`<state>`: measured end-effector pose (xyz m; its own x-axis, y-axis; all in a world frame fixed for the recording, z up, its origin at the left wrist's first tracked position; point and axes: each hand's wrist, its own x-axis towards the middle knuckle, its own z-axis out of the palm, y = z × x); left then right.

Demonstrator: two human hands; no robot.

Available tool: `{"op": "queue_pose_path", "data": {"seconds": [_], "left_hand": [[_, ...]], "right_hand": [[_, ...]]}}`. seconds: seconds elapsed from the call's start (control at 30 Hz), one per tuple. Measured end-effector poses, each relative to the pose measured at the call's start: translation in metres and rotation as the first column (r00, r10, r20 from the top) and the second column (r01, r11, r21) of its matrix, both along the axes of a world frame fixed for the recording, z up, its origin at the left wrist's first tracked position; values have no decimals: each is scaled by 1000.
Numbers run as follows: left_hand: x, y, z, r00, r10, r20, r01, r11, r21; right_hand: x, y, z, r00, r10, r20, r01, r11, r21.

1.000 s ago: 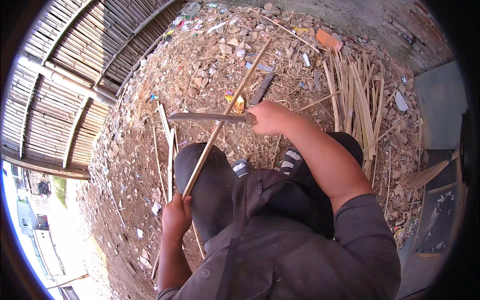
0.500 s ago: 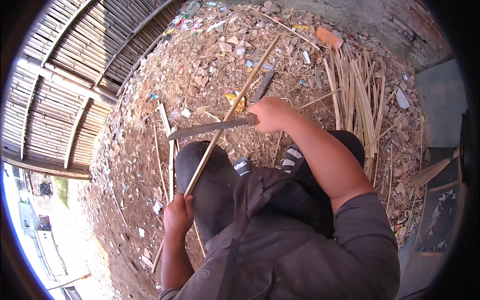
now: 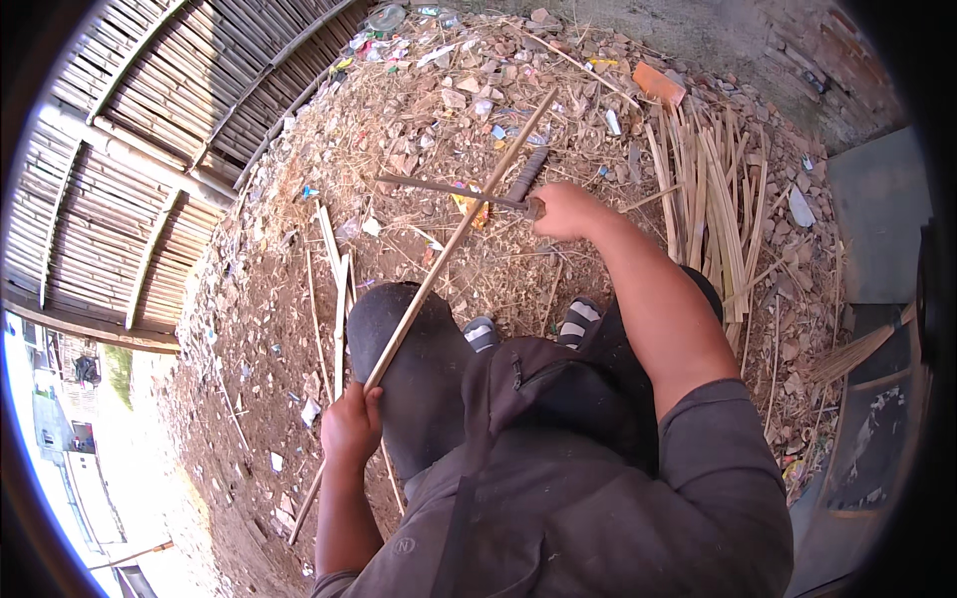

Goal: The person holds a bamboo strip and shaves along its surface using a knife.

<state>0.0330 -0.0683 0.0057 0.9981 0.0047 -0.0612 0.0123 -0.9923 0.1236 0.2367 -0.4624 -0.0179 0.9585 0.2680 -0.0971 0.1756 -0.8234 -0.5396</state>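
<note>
My left hand (image 3: 352,427) is closed around the lower part of a long bamboo strip (image 3: 424,289). The strip slants up and to the right, passing over my dark-clad left knee (image 3: 384,309). My right hand (image 3: 568,211) grips a long knife by its handle, which the fingers mostly hide. Its narrow blade (image 3: 449,187) points left and lies across the upper part of the strip, seen nearly edge-on. Whether the edge bites into the bamboo, I cannot tell. Close beyond the right hand is a dark, ridged cylindrical piece (image 3: 528,174).
A pile of split bamboo strips (image 3: 713,189) lies to the right, near an orange brick piece (image 3: 659,84). More strips (image 3: 334,249) lie left of my knee. Rubble and litter cover the ground. A bamboo slat wall (image 3: 150,159) stands left, a grey panel (image 3: 882,214) right.
My right hand has moved the knife farther up along the strip, away from my body, and the blade has turned to show thinner. My left hand keeps its grip, nearly still.
</note>
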Motion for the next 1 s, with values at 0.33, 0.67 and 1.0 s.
{"op": "queue_pose_path", "data": {"seconds": [0.33, 0.67, 1.0], "left_hand": [[-6, 6, -3, 1000, 4, 0, -4, 999, -53], [-3, 9, -5, 1000, -16, -6, 15, 997, -74], [6, 11, 5, 998, -46, -49, 38, 987, -155]], "right_hand": [[-19, 29, 21, 968, 245, 56, -231, 957, -177], [-10, 13, 18, 995, -82, -51, 85, 995, 43], [16, -15, -25, 984, -168, -61, 173, 980, 102]]}}
